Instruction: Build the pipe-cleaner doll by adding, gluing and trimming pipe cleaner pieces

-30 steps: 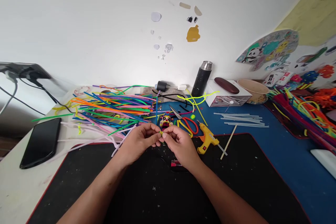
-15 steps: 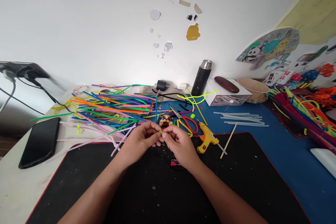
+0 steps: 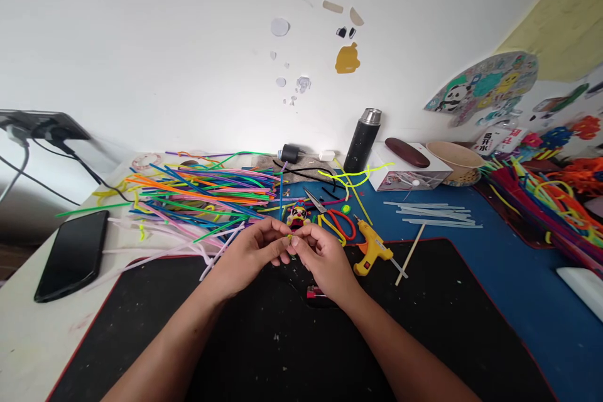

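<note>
Where the two hands meet above the black mat (image 3: 282, 339), the left hand (image 3: 245, 254) and the right hand (image 3: 325, 260) each close thumb and forefinger narrowly on one small yellow-green piece (image 3: 289, 239), held between the fingertips and clear of the mat. Judged from the grip, the step in hand is a fine shaping or twisting of that piece (its exact form is too small to tell). Any further move calls for opposed fingertip pressure with little travel, since the piece offers scant surface to hold. It appears bright, tiny and partly hidden by the fingers, probably of the same stock as the coloured pipe cleaners (image 3: 202, 195) heaped just beyond the left hand. A yellow glue gun (image 3: 372, 248) and red-handled scissors (image 3: 336, 223) lie near the right hand, untouched.
</note>
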Available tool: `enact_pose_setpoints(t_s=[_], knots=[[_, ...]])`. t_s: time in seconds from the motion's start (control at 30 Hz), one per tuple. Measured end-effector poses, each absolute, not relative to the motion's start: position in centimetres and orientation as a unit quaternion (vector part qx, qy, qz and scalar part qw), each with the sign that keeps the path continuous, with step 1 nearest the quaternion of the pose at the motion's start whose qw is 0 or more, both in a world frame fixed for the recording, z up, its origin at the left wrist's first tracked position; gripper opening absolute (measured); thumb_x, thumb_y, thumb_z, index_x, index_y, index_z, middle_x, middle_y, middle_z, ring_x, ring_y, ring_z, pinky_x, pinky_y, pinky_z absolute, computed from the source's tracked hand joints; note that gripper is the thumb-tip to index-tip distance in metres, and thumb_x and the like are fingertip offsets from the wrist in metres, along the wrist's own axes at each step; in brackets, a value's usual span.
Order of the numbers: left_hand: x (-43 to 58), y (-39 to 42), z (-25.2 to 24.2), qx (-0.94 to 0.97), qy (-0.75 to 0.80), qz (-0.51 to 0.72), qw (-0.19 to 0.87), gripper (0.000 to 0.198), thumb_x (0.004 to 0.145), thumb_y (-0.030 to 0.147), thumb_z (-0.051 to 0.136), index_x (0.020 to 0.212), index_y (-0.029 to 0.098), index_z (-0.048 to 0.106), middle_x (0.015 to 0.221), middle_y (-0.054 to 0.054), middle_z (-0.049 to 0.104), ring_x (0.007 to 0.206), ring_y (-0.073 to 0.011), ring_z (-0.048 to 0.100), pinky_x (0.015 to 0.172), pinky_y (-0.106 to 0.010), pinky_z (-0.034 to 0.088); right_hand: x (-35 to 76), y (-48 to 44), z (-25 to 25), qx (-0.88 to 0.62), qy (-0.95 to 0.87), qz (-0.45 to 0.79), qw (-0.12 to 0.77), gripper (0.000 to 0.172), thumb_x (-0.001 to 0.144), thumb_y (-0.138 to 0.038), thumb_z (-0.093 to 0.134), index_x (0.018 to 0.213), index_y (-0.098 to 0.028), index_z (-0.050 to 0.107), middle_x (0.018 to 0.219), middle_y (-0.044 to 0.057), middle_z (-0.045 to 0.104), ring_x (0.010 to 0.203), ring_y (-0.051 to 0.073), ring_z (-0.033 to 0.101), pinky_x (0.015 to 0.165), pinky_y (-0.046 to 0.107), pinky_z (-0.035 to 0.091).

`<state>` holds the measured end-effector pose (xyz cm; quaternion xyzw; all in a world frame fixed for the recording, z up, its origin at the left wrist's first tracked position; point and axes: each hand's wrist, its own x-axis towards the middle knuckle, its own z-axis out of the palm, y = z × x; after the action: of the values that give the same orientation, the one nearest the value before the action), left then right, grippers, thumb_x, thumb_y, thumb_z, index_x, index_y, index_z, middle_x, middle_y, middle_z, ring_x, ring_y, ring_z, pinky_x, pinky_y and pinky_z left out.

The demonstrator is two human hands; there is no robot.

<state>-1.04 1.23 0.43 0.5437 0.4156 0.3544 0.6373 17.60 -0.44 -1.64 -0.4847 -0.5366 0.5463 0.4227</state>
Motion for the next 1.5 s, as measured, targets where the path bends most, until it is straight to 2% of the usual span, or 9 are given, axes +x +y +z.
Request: enact_pose_setpoints(t_s=[0.2, 0.4, 0.5, 0.73, 1.03, 1.5], knots=[[-1.4, 1.5, 0.6, 0.542, 0.426, 0.367, 0.625, 0.042, 0.09, 0.056, 0.076, 0.107, 0.018, 0.068, 0.077, -0.001, 0.071, 0.073, -0.0183, 0.069, 0.067, -0.03, 0.052, 17.7, -0.5, -1.2, -0.488, -0.542, 0.534, 0.428, 0.023, 0.094, -0.045, 0.068, 0.089, -0.022, 0.068, 0.075, 0.0, 0.065, 0.058, 0.014, 0.05, 0.053, 0.027, 0.036], [-1.3, 1.4, 0.2, 0.568, 0.431, 0.35, 0.607, 0.037, 0.089, 0.052, 0.079, 0.103, 0.02, 0.071, 0.09, -0.003, 0.074, 0.078, -0.0174, 0.068, 0.069, -0.03, 0.051, 17.7, -0.5, -1.4, -0.491, -0.543, 0.53, 0.428, 0.02, 0.093, -0.041, 0.068, 0.087, -0.022, 0.067, 0.069, -0.003, 0.058, 0.058, 0.014, 0.049, 0.053, 0.026, 0.037], [-1.2, 1.4, -0.1, 0.574, 0.433, 0.353, 0.598, 0.034, 0.09, 0.052, 0.077, 0.097, 0.019, 0.07, 0.087, -0.002, 0.073, 0.077, -0.0172, 0.067, 0.07, -0.03, 0.051, 17.5, -0.5, -1.6, -0.493, -0.542, 0.529, 0.428, 0.019, 0.092, -0.041, 0.067, 0.089, -0.022, 0.068, 0.069, -0.003, 0.057, 0.059, 0.014, 0.05, 0.054, 0.027, 0.037], [-1.2, 1.6, -0.3, 0.559, 0.438, 0.36, 0.605, 0.035, 0.09, 0.052, 0.076, 0.098, 0.019, 0.068, 0.084, -0.002, 0.074, 0.074, -0.0175, 0.069, 0.069, -0.03, 0.051, 17.6, -0.5, -2.0, -0.494, -0.539, 0.531, 0.429, 0.023, 0.092, -0.045, 0.069, 0.094, -0.022, 0.07, 0.064, -0.005, 0.051, 0.056, 0.014, 0.047, 0.052, 0.026, 0.036], [-1.0, 1.4, 0.0, 0.546, 0.451, 0.365, 0.605, 0.036, 0.085, 0.052, 0.079, 0.095, 0.019, 0.067, 0.079, -0.001, 0.073, 0.069, -0.0173, 0.066, 0.067, -0.03, 0.051, 17.6, -0.3, -1.8, -0.493, -0.536, 0.529, 0.434, 0.022, 0.094, -0.042, 0.067, 0.096, -0.021, 0.07, 0.064, -0.004, 0.053, 0.055, 0.013, 0.046, 0.05, 0.026, 0.036], [-0.4, 1.0, -0.1, 0.575, 0.424, 0.388, 0.582, 0.029, 0.092, 0.044, 0.075, 0.105, 0.02, 0.064, 0.085, -0.001, 0.072, 0.079, -0.018, 0.068, 0.072, -0.031, 0.051, 17.6, 0.0, -2.0, -0.476, -0.539, 0.538, 0.44, 0.02, 0.094, -0.041, 0.066, 0.094, -0.022, 0.068, 0.067, -0.004, 0.055, 0.055, 0.013, 0.046, 0.05, 0.026, 0.035]])
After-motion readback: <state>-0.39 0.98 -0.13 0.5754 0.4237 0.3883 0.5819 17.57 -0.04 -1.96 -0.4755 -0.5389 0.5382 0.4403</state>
